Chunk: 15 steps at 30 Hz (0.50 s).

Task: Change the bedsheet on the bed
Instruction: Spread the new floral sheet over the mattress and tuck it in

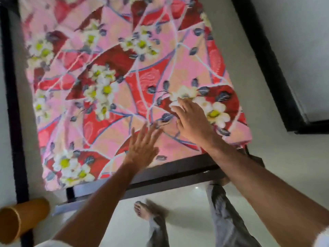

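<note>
Both bare forearms stretch out from me, two hands flat with fingers straight and spread, my left hand (142, 148) and right hand (191, 122) pressing the one pink-and-red floral bedsheet (110, 77) near the dark bed frame (169, 173), one yellow tube (21, 220) lying near left.

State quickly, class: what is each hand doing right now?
Left hand: open, fingers straight, flat on the sheet.
Right hand: open, fingers spread, flat on the sheet.
</note>
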Motion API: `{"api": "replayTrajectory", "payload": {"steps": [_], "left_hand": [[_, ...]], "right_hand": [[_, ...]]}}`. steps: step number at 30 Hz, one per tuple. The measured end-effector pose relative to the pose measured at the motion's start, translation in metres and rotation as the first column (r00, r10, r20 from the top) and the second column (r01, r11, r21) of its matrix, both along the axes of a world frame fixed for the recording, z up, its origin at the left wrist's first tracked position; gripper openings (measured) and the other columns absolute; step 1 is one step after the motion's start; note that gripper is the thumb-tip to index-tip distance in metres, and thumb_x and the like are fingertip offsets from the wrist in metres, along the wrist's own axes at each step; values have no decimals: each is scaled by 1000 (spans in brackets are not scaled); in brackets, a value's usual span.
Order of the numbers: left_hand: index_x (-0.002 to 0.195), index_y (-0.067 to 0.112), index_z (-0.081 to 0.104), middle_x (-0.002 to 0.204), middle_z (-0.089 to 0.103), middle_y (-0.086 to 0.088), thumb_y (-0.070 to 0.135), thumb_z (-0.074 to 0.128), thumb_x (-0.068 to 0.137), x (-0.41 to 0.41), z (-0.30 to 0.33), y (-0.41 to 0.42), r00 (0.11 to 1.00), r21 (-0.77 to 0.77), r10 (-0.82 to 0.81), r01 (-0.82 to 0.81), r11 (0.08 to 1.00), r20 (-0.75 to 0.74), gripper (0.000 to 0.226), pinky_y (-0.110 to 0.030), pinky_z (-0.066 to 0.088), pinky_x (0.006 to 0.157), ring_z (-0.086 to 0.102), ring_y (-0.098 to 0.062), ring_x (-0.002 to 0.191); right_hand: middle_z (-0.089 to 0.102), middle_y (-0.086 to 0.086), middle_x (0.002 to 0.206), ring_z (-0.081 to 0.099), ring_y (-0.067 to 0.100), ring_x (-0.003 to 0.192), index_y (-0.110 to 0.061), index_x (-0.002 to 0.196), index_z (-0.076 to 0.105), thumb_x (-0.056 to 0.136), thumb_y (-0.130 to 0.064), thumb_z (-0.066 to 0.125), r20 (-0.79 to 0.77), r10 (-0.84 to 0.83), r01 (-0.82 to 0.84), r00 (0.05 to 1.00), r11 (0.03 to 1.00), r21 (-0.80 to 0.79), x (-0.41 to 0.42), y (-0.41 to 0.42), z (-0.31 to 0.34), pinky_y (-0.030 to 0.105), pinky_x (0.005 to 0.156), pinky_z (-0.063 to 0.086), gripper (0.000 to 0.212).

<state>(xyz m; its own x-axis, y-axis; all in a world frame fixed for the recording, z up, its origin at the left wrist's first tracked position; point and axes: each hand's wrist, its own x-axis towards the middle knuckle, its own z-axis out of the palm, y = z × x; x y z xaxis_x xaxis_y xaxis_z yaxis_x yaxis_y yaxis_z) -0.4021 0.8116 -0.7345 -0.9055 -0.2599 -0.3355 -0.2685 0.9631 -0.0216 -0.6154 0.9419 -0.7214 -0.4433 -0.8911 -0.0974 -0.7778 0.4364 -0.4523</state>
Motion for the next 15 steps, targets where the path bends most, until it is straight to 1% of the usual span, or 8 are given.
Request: {"api": "replayTrajectory", "payload": {"steps": [2, 4, 6, 7, 9, 11, 13, 15], "left_hand": [[161, 24, 18, 170, 9, -5, 44, 59, 94, 67, -2, -37, 946, 57, 322, -323, 945, 24, 81, -77, 24, 110, 11, -37, 155], [162, 27, 16, 171, 7, -5, 56, 43, 98, 134, -8, -68, 851, 122, 520, -526, 842, 75, 75, -80, 26, 107, 11, -41, 154], [163, 30, 14, 170, 11, -6, 61, 35, 99, 196, -19, -86, 832, 112, 548, -555, 824, 91, 74, -82, 30, 101, 13, -43, 153], [163, 31, 9, 170, 12, -7, 60, 41, 97, 228, -23, -92, 831, 93, 548, -555, 827, 94, 78, -82, 33, 98, 14, -44, 153], [162, 34, -2, 170, 10, -8, 45, 66, 89, 293, -29, -100, 818, 104, 568, -576, 811, 95, 100, -81, 39, 93, 15, -46, 152], [163, 32, 2, 171, 5, -4, 32, 74, 82, 347, -26, -107, 798, 101, 592, -602, 792, 113, 108, -81, 38, 95, 15, -44, 153], [163, 32, 0, 171, -3, 4, 30, 67, 89, 391, -18, -128, 775, 107, 618, -631, 768, 130, 99, -77, 32, 104, 13, -38, 154], [161, 29, -8, 170, -10, 7, 34, 51, 99, 421, -11, -146, 775, 134, 609, -631, 765, 171, 86, -70, 25, 114, 10, -33, 155]], "right_hand": [[39, 14, 153, 38, 35, 139, -15, 144, 47, 91, -33, 50, -92, 178, -173, 980, 983, 61, 38, -37, -6, 54, 110, 37, 56], [39, 17, 155, 38, 37, 141, -14, 146, 45, 90, -38, 54, -181, 289, -272, 940, 955, 114, 75, -71, -19, 56, 111, 34, 62], [39, 18, 155, 39, 40, 140, -11, 146, 46, 89, -44, 53, -231, 340, -309, 912, 938, 159, 115, -101, -31, 58, 110, 35, 66], [39, 18, 155, 39, 41, 139, -10, 146, 46, 89, -46, 53, -241, 360, -323, 901, 929, 179, 139, -115, -37, 59, 110, 35, 67], [34, 16, 158, 35, 42, 142, -12, 149, 40, 88, -51, 47, -236, 391, -326, 889, 905, 272, 198, -144, -45, 63, 111, 32, 72], [22, 13, 163, 22, 42, 148, -18, 156, 28, 88, -58, 37, -244, 419, -327, 875, 882, 340, 257, -167, -50, 70, 112, 20, 79], [11, 9, 167, 11, 39, 152, -25, 159, 17, 90, -63, 37, -256, 533, -431, 807, 827, 363, 321, -193, -51, 72, 113, 15, 81], [4, 7, 168, 4, 35, 154, -31, 159, 11, 90, -67, 44, -252, 710, -612, 658, 699, 369, 374, -215, -48, 69, 114, 13, 85]]}}
